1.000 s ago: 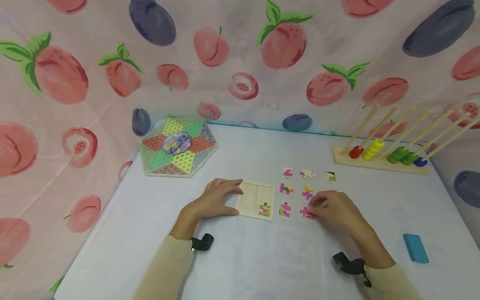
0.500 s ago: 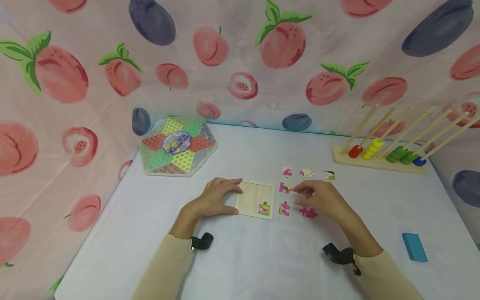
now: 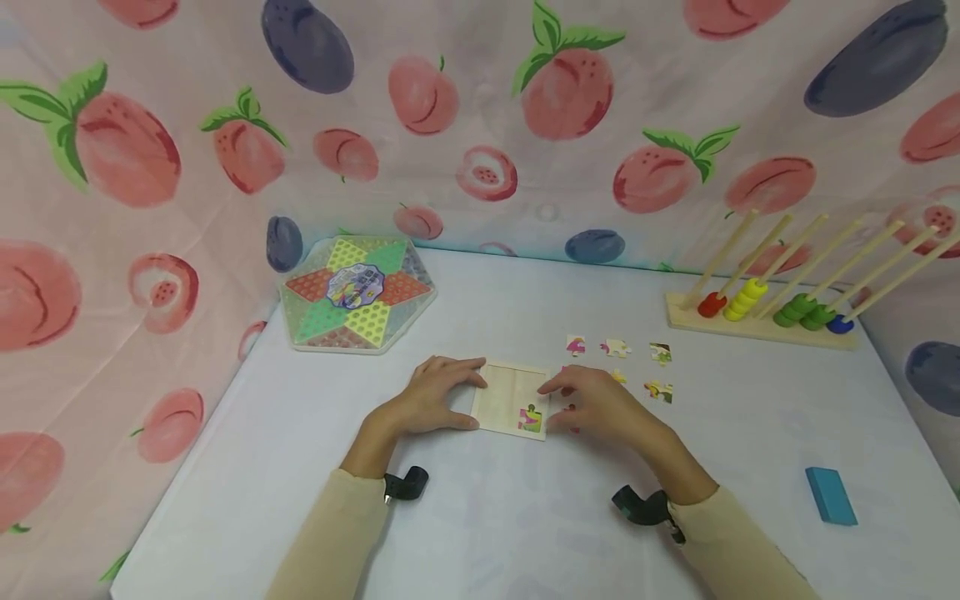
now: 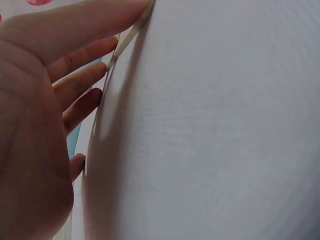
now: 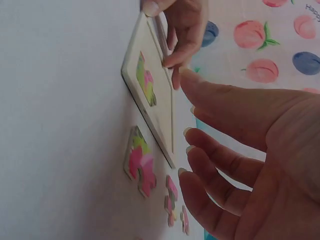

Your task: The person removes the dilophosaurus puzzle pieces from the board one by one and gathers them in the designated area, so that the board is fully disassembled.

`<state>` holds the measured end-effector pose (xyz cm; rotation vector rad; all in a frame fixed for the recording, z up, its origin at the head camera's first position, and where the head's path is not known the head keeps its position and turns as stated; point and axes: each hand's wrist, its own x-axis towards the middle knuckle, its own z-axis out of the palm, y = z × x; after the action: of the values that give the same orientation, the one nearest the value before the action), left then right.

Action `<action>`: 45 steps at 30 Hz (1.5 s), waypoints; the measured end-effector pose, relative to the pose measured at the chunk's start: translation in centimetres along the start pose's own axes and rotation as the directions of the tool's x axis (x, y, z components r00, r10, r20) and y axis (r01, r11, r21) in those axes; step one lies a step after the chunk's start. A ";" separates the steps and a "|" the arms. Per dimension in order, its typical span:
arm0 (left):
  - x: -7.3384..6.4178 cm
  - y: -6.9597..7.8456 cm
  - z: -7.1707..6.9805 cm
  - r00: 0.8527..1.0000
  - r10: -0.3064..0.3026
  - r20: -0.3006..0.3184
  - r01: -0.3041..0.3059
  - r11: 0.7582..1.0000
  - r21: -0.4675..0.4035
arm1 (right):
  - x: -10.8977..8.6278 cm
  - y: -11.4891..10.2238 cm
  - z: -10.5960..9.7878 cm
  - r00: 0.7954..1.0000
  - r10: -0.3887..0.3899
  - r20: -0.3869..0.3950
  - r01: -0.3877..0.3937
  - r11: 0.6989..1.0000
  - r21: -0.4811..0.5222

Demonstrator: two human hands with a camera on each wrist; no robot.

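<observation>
A square wooden puzzle tray (image 3: 498,404) lies flat on the white table, with one pink-and-green puzzle piece (image 3: 530,418) in its lower right corner. Along the tray's left edge rests my left hand (image 3: 435,400); thumb and fingertips touch the rim, spread apart. My right hand (image 3: 592,404) is at the right edge, thumb and fingers apart and nothing seen between them. Beneath and beside it, loose pieces are partly hidden. In the right wrist view a pink-and-green loose piece (image 5: 140,162) lies just outside the tray.
Beyond my right hand lie several loose pieces, among them a yellow-and-green one (image 3: 659,392). A hexagonal star-pattern game board (image 3: 356,292) sits back left. A wooden bead rack (image 3: 761,327) stands back right, and a blue block (image 3: 831,496) lies front right.
My right hand has moved left from the loose pieces to the tray's right edge, uncovering a piece at the right and covering others. The left hand and the tray stay put.
</observation>
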<state>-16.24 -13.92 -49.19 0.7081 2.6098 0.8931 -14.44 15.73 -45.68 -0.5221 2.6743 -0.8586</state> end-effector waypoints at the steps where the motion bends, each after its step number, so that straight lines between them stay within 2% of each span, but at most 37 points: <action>1: 0.0 0.0 0.0 1.000 0.001 -0.001 -0.001 1.000 0.000 | 0.1 -0.1 0.2 1.000 -0.016 0.008 0.016 1.000 -0.013; 9: 0.0 0.1 0.0 1.000 -0.007 -0.007 0.007 1.000 0.003 | 1.0 -1.1 1.6 0.998 -0.045 0.048 0.051 0.990 -0.128; 17: 0.0 0.3 -0.1 1.000 0.005 -0.006 -0.005 1.000 0.003 | 1.2 -1.9 2.5 0.999 0.032 0.033 -0.026 0.983 -0.184; 23: 0.0 0.3 -0.1 1.000 0.010 -0.013 -0.010 1.000 0.005 | 1.2 -2.2 2.6 0.999 0.044 0.021 -0.039 0.977 -0.211; 31: 0.0 0.3 -0.1 1.000 0.006 -0.008 -0.006 1.000 -0.006 | 1.1 -2.2 2.7 1.000 0.021 0.002 -0.021 0.982 -0.186; 45: 0.0 0.3 0.0 1.000 -0.004 -0.010 0.004 1.000 -0.014 | 1.1 -2.1 2.8 0.999 0.045 0.025 -0.041 0.987 -0.154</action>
<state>-16.14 -13.76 -49.00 0.6961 2.6105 0.9157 -13.86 12.29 -46.72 -0.5052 2.7292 -0.6313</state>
